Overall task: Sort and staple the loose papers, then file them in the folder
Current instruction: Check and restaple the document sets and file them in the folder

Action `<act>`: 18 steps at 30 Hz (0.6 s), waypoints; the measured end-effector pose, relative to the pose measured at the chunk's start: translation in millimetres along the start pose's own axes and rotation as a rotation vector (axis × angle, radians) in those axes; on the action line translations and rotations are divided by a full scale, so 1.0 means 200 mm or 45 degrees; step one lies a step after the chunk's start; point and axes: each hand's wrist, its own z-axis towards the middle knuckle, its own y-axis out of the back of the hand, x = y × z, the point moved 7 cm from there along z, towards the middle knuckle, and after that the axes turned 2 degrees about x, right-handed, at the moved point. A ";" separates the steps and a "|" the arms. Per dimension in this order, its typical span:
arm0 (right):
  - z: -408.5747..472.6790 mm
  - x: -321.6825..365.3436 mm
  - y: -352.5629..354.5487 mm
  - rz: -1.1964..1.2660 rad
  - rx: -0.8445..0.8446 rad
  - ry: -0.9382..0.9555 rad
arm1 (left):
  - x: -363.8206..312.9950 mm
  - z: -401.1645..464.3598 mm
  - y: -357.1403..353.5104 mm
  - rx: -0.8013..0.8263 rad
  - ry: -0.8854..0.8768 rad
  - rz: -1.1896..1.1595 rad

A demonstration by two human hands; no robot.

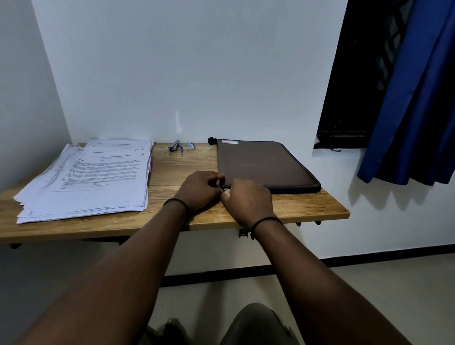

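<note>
We pinch the zip pull [225,190] at the folder [265,163] corner with our right hand [247,201], left hand [200,190] curled bracing beside it; next, unzip, then sort the papers [92,178] left of the folder.

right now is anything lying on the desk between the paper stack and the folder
Nothing lies on the bare wood between the loose papers and the folder. The stapler sits farther back by the wall. Both hands are at the folder's near-left corner.

Wooden desk [183,166] with visible grain, matt finish. 1 stack of white paper [92,178] (printed, slightly rumpled edges). Brown folder [265,164], smooth matt cloth with darker trim. Blue curtain [431,93], glossy cloth.
</note>
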 end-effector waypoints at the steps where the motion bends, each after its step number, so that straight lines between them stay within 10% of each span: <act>1: 0.00 0.00 0.00 0.001 0.002 0.001 | 0.00 0.00 0.00 0.004 0.000 0.009; 18: -0.03 -0.01 0.05 0.106 -0.121 -0.008 | -0.04 0.00 0.01 -0.152 -0.021 0.221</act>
